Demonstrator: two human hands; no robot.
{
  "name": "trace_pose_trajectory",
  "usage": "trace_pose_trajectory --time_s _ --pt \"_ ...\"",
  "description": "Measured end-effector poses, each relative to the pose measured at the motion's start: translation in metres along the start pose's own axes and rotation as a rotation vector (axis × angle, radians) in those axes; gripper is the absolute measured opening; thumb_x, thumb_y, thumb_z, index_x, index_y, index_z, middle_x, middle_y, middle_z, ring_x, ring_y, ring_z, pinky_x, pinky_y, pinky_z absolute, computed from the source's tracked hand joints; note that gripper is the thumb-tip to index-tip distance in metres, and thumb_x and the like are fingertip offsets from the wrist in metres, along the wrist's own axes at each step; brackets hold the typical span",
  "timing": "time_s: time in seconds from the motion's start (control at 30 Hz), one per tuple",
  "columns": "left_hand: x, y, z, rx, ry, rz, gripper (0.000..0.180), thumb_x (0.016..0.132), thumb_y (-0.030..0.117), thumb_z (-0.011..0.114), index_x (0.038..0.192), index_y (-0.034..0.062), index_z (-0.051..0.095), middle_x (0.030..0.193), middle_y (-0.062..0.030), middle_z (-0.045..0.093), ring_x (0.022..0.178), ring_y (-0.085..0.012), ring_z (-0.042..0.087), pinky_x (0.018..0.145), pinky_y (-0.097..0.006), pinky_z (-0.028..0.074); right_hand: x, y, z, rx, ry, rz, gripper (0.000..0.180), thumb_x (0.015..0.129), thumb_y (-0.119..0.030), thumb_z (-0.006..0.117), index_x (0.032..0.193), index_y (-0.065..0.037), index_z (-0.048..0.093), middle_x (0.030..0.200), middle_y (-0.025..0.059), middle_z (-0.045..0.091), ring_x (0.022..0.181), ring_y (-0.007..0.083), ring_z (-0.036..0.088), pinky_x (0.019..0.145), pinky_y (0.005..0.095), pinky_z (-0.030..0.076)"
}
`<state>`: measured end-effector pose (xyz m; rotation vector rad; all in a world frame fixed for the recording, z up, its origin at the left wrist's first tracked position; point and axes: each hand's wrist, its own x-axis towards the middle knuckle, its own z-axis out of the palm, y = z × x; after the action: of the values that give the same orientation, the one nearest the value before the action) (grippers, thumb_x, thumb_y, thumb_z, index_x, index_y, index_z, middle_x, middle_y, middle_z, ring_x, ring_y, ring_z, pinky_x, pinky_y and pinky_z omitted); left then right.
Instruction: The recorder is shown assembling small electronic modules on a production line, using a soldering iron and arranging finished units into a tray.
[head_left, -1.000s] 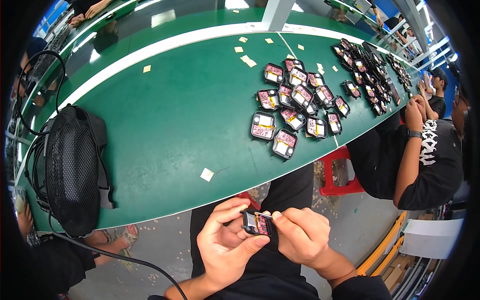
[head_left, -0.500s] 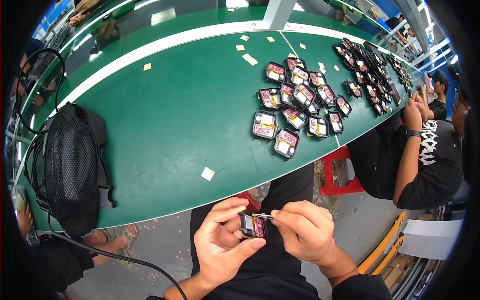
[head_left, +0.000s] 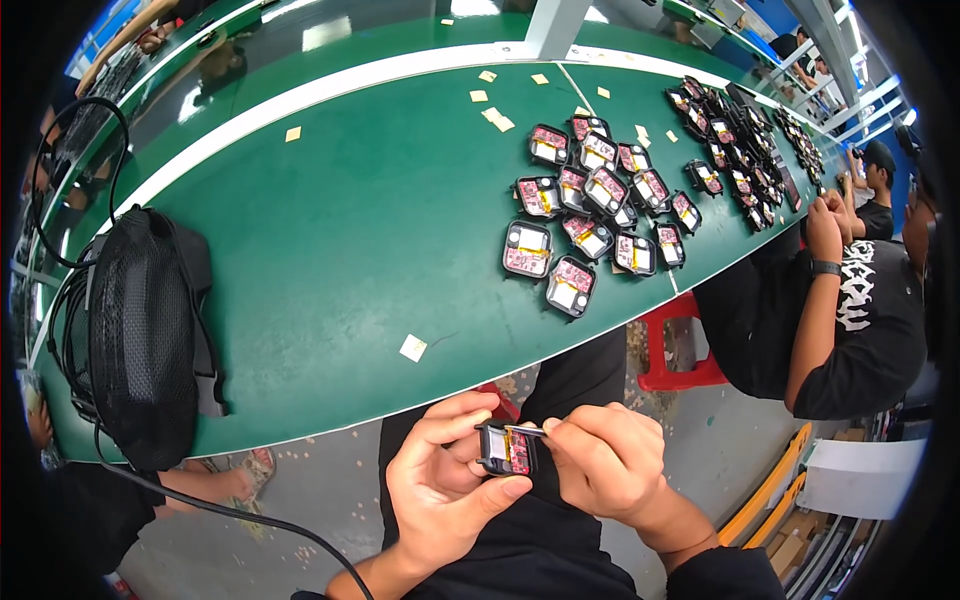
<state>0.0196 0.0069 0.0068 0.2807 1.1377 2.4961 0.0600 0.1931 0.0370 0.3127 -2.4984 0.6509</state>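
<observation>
Above my lap, off the table's near edge, my left hand (head_left: 440, 480) grips a small black smartwatch casing (head_left: 507, 450) between thumb and fingers. Its inside faces up, showing a silvery battery, a red circuit board and yellow tape. Pinched in my right hand (head_left: 608, 462) is a pair of metal tweezers (head_left: 530, 431), its tip at the casing's upper edge. Whether the tip grips anything is too small to tell. On the green table, several similar opened casings (head_left: 569, 287) lie in a loose pile ahead and to the right.
A black mesh bag (head_left: 145, 340) with a cable lies on the table's left side. Small yellowish paper squares (head_left: 413, 348) are scattered about. More casings (head_left: 735, 150) are heaped farther right, beside a seated co-worker (head_left: 850, 320). A red stool (head_left: 680, 350) stands under the table edge.
My hands and the casing stay nearly in place; the tweezers have shifted very slightly. Beyond the bag, a bystander's foot and arm at the left have moved a little.
</observation>
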Motion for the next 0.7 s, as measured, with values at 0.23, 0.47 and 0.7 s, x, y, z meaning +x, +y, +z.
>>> trace_pose_trajectory --time_s 0.23,0.47,0.7 --pt "0.0007 -0.0007 -0.0009 0.001 0.0 -0.003 0.063 0.082 -0.013 0.084 0.138 -0.0068 0.054 0.151 -0.0222 0.047 0.132 -0.03 0.06 0.105 -0.041 0.059 -0.0021 0.0002 0.0007 -0.01 0.045 -0.012 0.036 0.063 0.004 0.078 0.098 0.0 0.077 0.087 0.0071 0.067 0.057 0.0162 0.057 0.048 0.0288 0.046" --pt "0.0032 0.0018 0.0017 0.038 -0.023 0.021 0.062 0.082 -0.015 0.082 0.138 -0.0075 0.056 0.151 -0.021 0.047 0.132 -0.0333 0.061 0.109 -0.044 0.058 -0.0012 -0.0014 -0.0015 -0.034 0.019 -0.035 0.033 0.064 0.001 0.078 0.097 0.001 0.077 0.087 0.0059 0.068 0.056 0.0149 0.056 0.047 0.0279 0.043" --pt "0.0002 -0.001 -0.0068 0.05 -0.046 0.047 0.062 0.081 -0.018 0.081 0.137 -0.0068 0.057 0.151 -0.0213 0.047 0.134 -0.0357 0.06 0.109 -0.046 0.058 0.0023 -0.0001 -0.0035 -0.053 -0.031 -0.089 0.031 0.066 -0.001 0.078 0.097 0.0 0.077 0.088 0.0058 0.068 0.056 0.0138 0.055 0.046 0.0267 0.042"
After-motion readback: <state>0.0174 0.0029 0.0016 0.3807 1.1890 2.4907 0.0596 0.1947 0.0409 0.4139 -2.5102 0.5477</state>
